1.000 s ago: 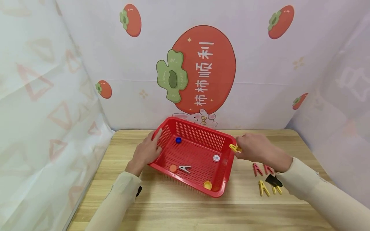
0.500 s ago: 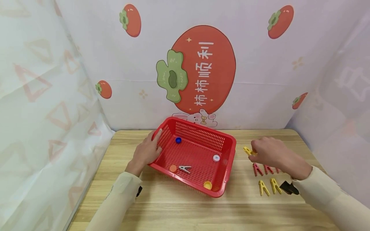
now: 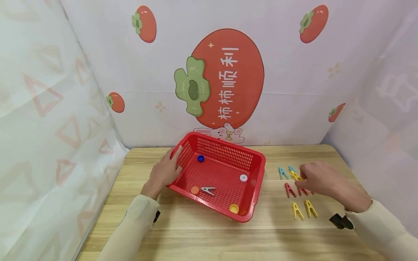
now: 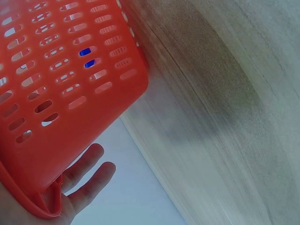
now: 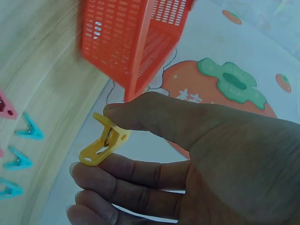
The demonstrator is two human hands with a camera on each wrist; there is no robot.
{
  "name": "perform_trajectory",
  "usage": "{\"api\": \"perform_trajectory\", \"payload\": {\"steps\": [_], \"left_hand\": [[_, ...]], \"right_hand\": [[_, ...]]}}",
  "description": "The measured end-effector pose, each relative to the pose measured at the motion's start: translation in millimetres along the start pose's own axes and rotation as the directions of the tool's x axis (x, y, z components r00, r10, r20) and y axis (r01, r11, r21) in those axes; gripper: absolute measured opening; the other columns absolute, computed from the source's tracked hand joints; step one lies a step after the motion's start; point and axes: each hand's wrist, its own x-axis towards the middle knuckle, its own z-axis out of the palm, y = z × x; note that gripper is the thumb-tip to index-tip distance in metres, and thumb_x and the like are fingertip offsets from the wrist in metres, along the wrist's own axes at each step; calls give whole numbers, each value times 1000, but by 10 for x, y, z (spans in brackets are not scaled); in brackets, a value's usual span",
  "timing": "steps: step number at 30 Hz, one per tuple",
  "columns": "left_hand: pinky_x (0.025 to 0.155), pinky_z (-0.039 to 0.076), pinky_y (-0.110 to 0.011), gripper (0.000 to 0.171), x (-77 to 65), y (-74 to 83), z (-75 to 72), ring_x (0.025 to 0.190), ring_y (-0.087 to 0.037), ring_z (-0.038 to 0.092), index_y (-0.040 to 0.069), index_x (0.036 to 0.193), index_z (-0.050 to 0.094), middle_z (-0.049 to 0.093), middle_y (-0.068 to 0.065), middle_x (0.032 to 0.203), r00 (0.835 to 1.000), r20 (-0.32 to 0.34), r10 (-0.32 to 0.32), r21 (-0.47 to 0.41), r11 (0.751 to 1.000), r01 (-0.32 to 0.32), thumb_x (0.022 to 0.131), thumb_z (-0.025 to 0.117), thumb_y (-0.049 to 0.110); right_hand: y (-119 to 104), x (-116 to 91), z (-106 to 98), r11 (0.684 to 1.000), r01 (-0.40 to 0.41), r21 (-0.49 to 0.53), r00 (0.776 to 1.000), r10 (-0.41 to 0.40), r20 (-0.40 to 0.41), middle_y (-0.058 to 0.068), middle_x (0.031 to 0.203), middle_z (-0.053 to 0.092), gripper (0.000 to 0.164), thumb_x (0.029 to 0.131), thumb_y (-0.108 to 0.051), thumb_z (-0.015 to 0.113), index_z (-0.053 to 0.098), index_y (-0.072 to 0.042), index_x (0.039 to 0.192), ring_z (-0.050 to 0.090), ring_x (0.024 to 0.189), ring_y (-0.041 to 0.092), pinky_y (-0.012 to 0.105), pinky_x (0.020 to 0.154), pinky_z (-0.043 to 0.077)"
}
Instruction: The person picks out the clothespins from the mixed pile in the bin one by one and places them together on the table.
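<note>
My left hand (image 3: 163, 173) grips the left rim of a red plastic basket (image 3: 225, 217), thumb on the inner side and fingers around the outside. Two of its fingertips (image 4: 104, 174) show past the rim in the left wrist view. My right hand (image 3: 326, 183) pinches a yellow clothespin (image 5: 104, 143) between thumb and forefinger, above the laid-out clothespins at the right. Below and beside it lie blue clothespins (image 3: 282, 173), red clothespins (image 3: 290, 190) and two yellow clothespins (image 3: 310, 208); the hand partly covers these rows.
Inside the basket are a blue cap (image 3: 200, 158), a white cap (image 3: 243, 178), an orange cap (image 3: 195, 190), a yellow cap (image 3: 233, 209) and a grey clothespin (image 3: 208, 190). Behind the wooden table (image 3: 202, 239) hangs a printed cloth (image 3: 284, 119).
My right hand has moved right and nearer, from the basket's right rim to over the clothespins, still holding the yellow clothespin. Blue clothespins have come into view. My left hand stays on the basket.
</note>
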Motion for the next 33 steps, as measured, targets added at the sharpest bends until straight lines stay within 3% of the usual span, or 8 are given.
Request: {"api": "perform_trajectory", "payload": {"steps": [5, 12, 25, 33], "left_hand": [[101, 60, -63, 85, 2, -5, -3, 133, -42, 57, 25, 177, 18, 29, -21, 175, 1000, 2, -2, -7, 1000, 2, 105, 63, 26], [100, 61, -62, 84, 11, -5, -23, 132, -42, 57, 24, 177, 17, 28, -21, 176, 1000, 10, 1, 1, 1000, -1, 106, 62, 27], [97, 62, -62, 83, 7, -30, 0, 130, -42, 59, 22, 176, 21, 31, -23, 174, 1000, -4, 6, 12, 1000, -6, 105, 63, 25], [98, 62, -61, 84, 16, -10, -5, 129, -41, 59, 23, 177, 19, 30, -22, 175, 1000, 2, 0, -1, 1000, 0, 105, 63, 25]], "right_hand": [[140, -83, 102, 999, -12, 40, 1000, 13, -18, -5, 65, 56, 28, 92, -26, 81, 63, -13, 75, 47, 58, 13, 28, 55, 36], [300, -203, 264, 998, -4, 62, 997, 9, -82, -8, 63, 36, 42, 89, -29, 86, 51, -17, 69, 33, 58, 11, 26, 57, 25], [525, -358, 389, 990, -86, 109, 994, 92, -57, -5, 66, 39, 40, 95, -28, 80, 51, -16, 72, 37, 60, 14, 29, 58, 28], [673, -406, 591, 982, -140, 126, 986, 150, -75, -4, 65, 39, 40, 95, -29, 80, 52, -13, 71, 38, 61, 15, 30, 59, 29]]}}
